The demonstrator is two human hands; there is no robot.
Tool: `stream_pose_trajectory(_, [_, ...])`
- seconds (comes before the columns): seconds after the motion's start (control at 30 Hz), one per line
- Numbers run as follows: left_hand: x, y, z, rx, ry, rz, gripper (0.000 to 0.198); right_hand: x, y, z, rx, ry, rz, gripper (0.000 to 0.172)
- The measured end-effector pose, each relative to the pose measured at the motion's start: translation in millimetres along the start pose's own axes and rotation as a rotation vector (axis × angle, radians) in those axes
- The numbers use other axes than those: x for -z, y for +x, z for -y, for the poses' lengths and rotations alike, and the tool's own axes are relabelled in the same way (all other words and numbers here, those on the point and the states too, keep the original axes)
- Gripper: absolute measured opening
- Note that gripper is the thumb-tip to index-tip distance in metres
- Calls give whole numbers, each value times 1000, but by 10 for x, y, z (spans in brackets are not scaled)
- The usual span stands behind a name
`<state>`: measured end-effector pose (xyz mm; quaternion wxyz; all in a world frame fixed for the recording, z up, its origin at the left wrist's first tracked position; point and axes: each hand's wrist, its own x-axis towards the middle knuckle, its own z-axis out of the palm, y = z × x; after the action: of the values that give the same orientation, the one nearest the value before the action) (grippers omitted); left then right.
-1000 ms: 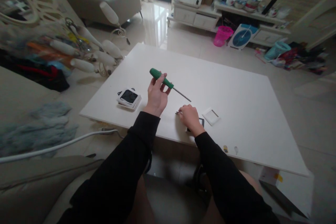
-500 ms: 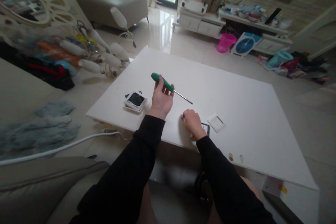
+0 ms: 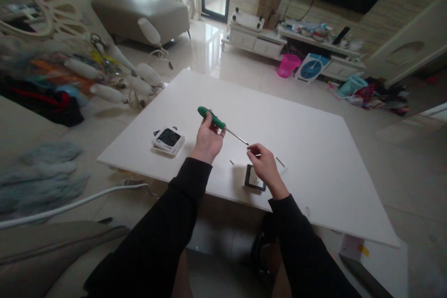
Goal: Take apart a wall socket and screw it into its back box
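Observation:
My left hand (image 3: 208, 138), palm up, is closed around the green handle of a screwdriver (image 3: 213, 118). Its metal shaft points right and down toward my right hand (image 3: 262, 162). The thumb and fingers of that hand are pinched just below the screwdriver tip; whatever is between them is too small to make out. Below it a wall socket (image 3: 254, 179) with a dark frame sits on a white box, partly covered by my right hand. A small screw (image 3: 232, 162) lies on the table left of the socket. A white cover frame (image 3: 281, 165) is partly hidden behind my right hand.
On the left of the white table (image 3: 307, 130) sits a stack of white box parts with a black panel (image 3: 169, 138). A small clear item (image 3: 308, 212) lies near the front edge. A lamp with several white shades (image 3: 139, 74) stands beyond the left edge.
My right hand has risen from the tabletop to the screwdriver tip, uncovering the socket and the small screw. The left hand still holds the screwdriver. The view has shifted slightly.

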<state>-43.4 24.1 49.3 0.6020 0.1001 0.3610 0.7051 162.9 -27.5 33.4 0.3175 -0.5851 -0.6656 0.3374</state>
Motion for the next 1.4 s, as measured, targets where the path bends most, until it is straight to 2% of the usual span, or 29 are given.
stream_pose_trajectory(0.17, [-115, -56, 92, 32, -28, -55, 29, 231, -159, 52, -83, 345, -61, 24])
stream_pose_trajectory(0.3, [-141, -55, 180, 42, 2, -18, 33, 288, -191, 78, -92, 485, -113, 28])
stream_pose_trajectory(0.43, [-134, -40, 266, 33, 22, -5, 37, 343, -195, 60, -111, 487, -157, 27])
stream_pose_trajectory(0.83, [-269, -168, 275, 135, -178, -62, 14, 388, -224, 101, -111, 495, -171, 27])
stream_pose_trajectory(1.07, [-256, -171, 265, 120, -157, -61, 13, 340, -199, 113, -94, 478, -175, 25])
stream_pose_trajectory(1.23, [-257, -178, 253, 89, -103, -37, 21, 316, -193, 112, -77, 448, -187, 24])
stream_pose_trajectory(1.4, [-297, -227, 241, 79, -81, -29, 17, 324, -193, 96, -64, 402, -192, 22])
